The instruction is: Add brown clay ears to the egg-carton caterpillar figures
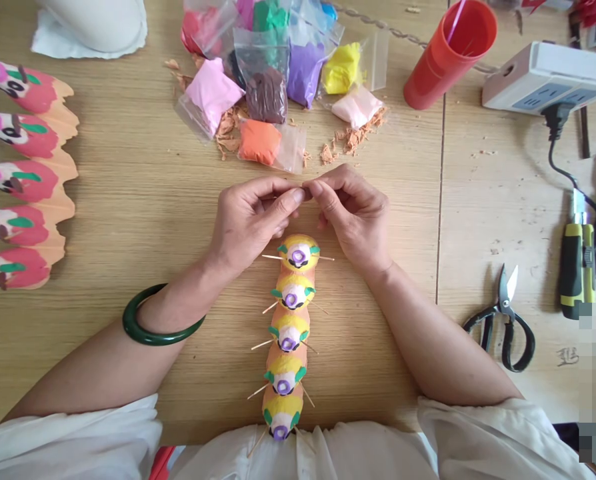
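My left hand and my right hand meet fingertip to fingertip above the far end of a yellow and orange caterpillar model. Both hands are closed in a pinch on something thin and small between them that I cannot make out. The model is a row of several domed segments, each with a purple and white eye, green bits and toothpicks sticking out sideways. It lies on the wooden table between my forearms. A green bangle circles my left wrist.
Bags of coloured clay lie beyond my hands, with orange crumbs around them. A red cup and a power strip stand at the far right. Scissors and cutters lie on the right. Red painted pieces line the left edge.
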{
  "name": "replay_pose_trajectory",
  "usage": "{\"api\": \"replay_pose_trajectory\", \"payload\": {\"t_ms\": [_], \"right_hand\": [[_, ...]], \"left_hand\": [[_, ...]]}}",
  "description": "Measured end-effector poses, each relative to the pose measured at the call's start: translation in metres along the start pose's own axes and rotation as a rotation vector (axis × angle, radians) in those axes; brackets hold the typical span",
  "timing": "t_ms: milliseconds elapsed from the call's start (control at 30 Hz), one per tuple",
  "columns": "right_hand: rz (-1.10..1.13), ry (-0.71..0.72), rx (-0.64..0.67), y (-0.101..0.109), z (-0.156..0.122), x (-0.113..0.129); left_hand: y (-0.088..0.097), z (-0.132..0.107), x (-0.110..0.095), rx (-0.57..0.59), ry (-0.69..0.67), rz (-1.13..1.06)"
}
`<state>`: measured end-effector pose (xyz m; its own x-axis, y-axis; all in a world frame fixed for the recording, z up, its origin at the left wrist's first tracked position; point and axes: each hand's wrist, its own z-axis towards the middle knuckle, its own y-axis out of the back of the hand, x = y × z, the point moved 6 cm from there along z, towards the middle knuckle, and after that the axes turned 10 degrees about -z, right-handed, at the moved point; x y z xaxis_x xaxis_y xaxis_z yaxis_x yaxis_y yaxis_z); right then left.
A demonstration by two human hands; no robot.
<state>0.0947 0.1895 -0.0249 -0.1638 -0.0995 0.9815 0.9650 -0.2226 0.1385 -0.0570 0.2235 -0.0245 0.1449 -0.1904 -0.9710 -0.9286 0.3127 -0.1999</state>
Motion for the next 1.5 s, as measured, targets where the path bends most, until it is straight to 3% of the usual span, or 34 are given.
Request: {"api": "replay_pose_trajectory", "payload": {"t_ms": [833, 1067, 1233, 1500], "right_hand": [[0.018, -0.031, -0.013, 0.0005, 0.0008, 0.0009], [0.088, -0.036, -0.028, -0.0002, 0.0001, 0.0045], [0.0, -0.008, -0.005, -0.0015, 0.0, 0.0031], [0.027, -0.056, -0.009, -0.0016, -0.001, -0.0013]], "left_hand": [[-0.0073, -0.0019, -0.0087, 0.052, -0.038, 0.113], [-0.0008, -0.0004, -0.0016, 0.005, -0.025, 0.078], [-0.0046, -0.0009, -0.0056, 0.047, -0.036, 0.124], [-0.0009, -0.0015, -0.0026, -0.021, -0.026, 0.039]]}}
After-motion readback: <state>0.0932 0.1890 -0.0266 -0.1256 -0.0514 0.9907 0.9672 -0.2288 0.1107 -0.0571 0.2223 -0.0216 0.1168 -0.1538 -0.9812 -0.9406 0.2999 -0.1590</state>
